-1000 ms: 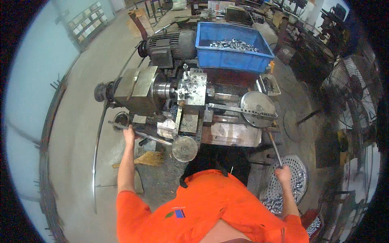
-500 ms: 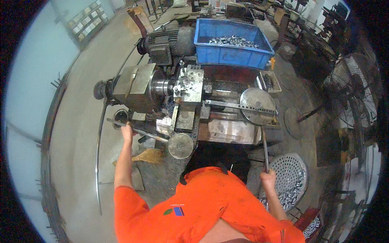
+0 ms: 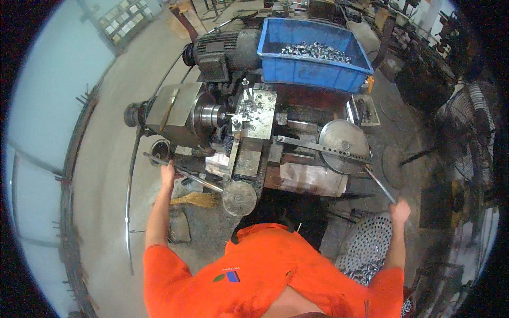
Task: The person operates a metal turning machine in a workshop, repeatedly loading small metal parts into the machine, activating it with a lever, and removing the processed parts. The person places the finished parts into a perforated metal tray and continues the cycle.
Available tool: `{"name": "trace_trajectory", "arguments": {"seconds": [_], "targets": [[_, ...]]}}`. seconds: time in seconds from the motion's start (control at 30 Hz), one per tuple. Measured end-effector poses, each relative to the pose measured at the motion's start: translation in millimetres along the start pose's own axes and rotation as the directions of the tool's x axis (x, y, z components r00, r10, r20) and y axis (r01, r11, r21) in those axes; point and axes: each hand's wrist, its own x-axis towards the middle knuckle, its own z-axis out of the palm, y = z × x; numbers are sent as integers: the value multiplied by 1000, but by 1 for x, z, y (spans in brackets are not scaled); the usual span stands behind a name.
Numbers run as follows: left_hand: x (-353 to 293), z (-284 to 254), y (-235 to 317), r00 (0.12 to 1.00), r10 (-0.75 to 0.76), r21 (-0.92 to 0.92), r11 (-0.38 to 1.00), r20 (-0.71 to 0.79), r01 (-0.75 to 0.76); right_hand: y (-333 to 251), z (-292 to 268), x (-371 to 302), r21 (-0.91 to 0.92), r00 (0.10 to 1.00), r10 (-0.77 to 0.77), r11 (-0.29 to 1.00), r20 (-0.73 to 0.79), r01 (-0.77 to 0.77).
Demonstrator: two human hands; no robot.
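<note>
My left hand point(image 3: 167, 172) is closed round a long metal lever point(image 3: 197, 179) that runs to a small round disc point(image 3: 239, 199) at the front of a lathe. Out to the right, my right hand point(image 3: 400, 211) grips the end of another metal lever point(image 3: 379, 183), joined to a large round disc point(image 3: 344, 144). A perforated flat bar point(image 3: 313, 146) lies across that disc. Between the two levers are the lathe's chuck point(image 3: 211, 115) and its tool block point(image 3: 260, 113), which is strewn with metal chips.
Behind the lathe a blue bin point(image 3: 315, 71) holds many small metal parts. A perforated basket point(image 3: 363, 241) with more parts stands below my right arm. An electric motor point(image 3: 228, 50) is at the back left, a straw broom point(image 3: 196, 199) on the floor, and a fan point(image 3: 466, 135) far right.
My right hand has swung its lever outward to the right. The left hand stays on its lever, nearly in place. The whole view has shifted slightly.
</note>
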Motion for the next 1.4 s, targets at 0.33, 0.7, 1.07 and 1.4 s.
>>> {"name": "trace_trajectory", "arguments": {"seconds": [0.33, 0.7, 1.07, 1.4], "targets": [[29, -55, -107, 994, -43, 441, 898, 104, -7, -85, 9, -34, 305, 864, -26, 930, -503, 205], [-13, 42, -169, 968, 212, 728, 641, 137, -243, -110, 12, -98, 518, 964, -111, 825, -243, 225], [13, -1, -129, 903, -148, 915, 94, 403, -392, -165, -85, -33, 614, 928, -233, 698, -290, 367], [-32, -138, 34, 930, 349, 800, 520, 120, -298, -412, -188, -4, 539, 452, -714, 124, -534, 833]]}}
